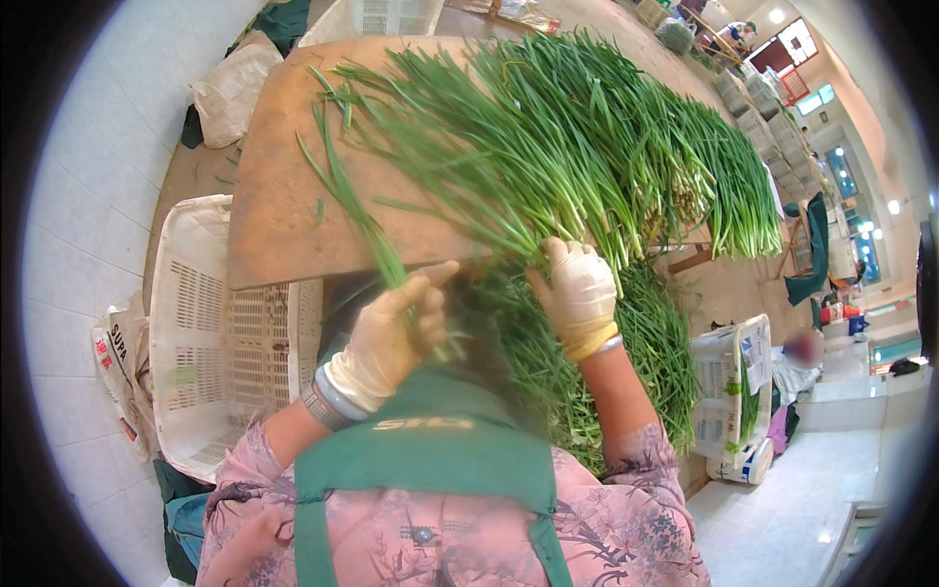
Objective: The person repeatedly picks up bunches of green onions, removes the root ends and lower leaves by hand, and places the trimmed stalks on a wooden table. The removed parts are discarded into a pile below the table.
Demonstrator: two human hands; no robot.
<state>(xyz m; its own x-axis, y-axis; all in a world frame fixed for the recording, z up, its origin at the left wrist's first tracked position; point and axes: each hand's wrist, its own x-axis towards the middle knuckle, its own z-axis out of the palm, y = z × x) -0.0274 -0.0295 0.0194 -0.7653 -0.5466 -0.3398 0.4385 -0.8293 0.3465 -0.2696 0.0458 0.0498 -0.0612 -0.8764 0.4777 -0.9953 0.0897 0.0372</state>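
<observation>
My left hand (400,334), in a pale glove, is closed around a thin bunch of green garlic chives (352,198); the leaves point up and away over the wooden table, and the stem ends are blurred below the fist. My right hand (576,293), gloved with a yellow cuff, is at the table's near edge, its fingers at the stem ends of the large chive pile (543,161). Whether it grips any of them cannot be told. Loose chives (645,352) lie in a heap beneath my right forearm.
The brown wooden table (293,183) carries the pile and a few leaf scraps. A white plastic crate (191,330) stands at left, another crate (722,396) at right beside a white bucket (748,466). Sacks lie along the tiled wall. A person (803,352) is at the far right.
</observation>
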